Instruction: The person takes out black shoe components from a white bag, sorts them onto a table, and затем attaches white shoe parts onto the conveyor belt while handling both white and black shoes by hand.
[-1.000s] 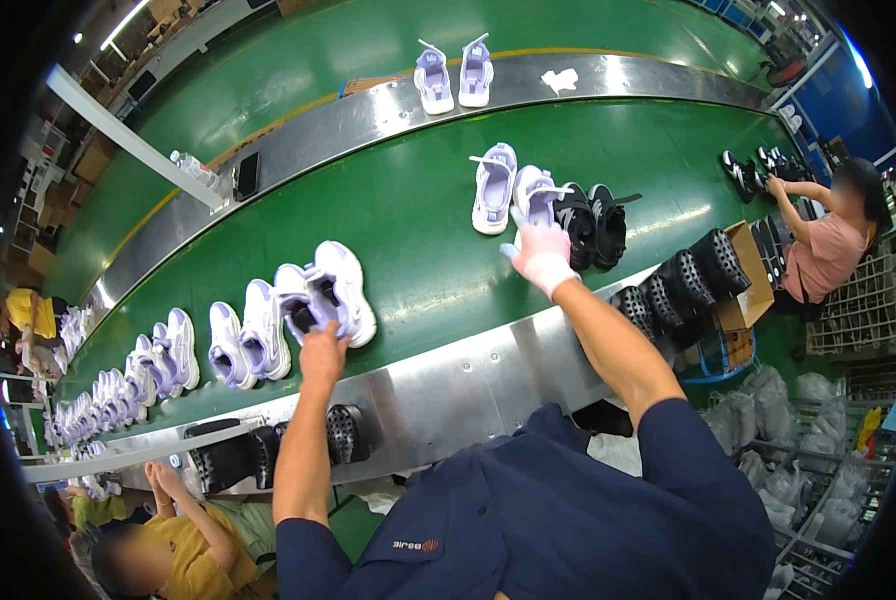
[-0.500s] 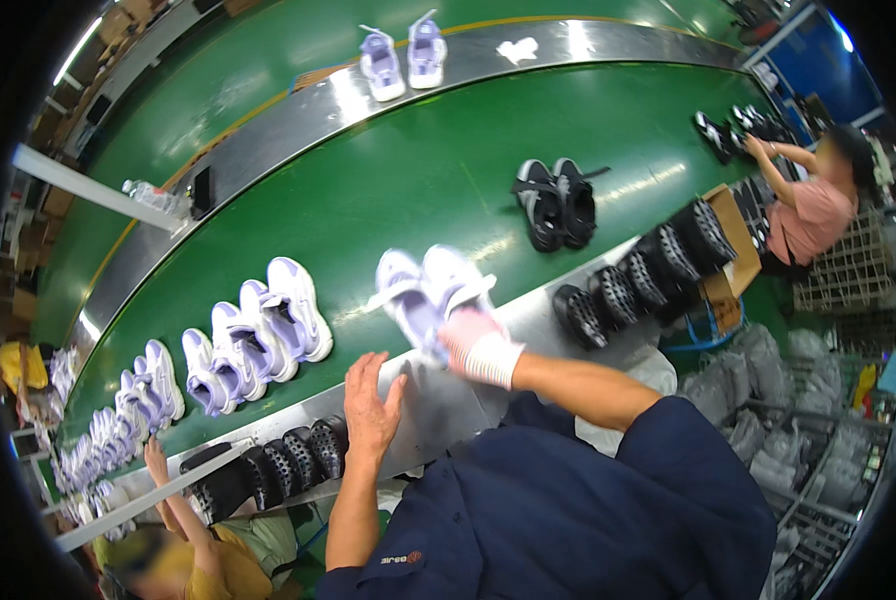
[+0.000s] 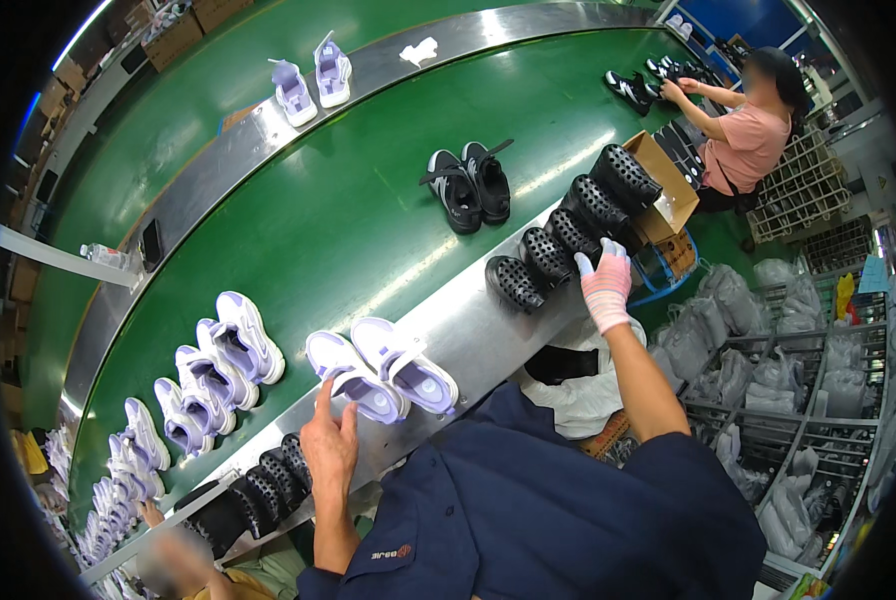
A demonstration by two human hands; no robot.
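A pair of white and lavender sneakers (image 3: 420, 378) rests in front of me on the metal edge of the green conveyor, openings toward me. My bare left hand (image 3: 330, 440) is at the left sneaker of that pair, index finger stretched out and seemingly touching its side, other fingers apart. My right hand (image 3: 606, 287), in a pink and white striped glove, is off to the right with thumb and fingers spread. Its fingertips are beside a row of black perforated shoe-shaped forms (image 3: 572, 232); whether they touch one I cannot tell.
Black sneakers (image 3: 468, 188) stand on the green belt (image 3: 358, 250). More white and lavender sneakers (image 3: 213, 365) line the left. An open cardboard box (image 3: 668, 190) ends the row of forms. A co-worker in pink (image 3: 748, 145) works at far right; another person (image 3: 183, 565) is at lower left.
My right hand has left the white and lavender pair and moved right to the black forms. The pair sits closer to me, its openings facing me. The whole view has shifted.
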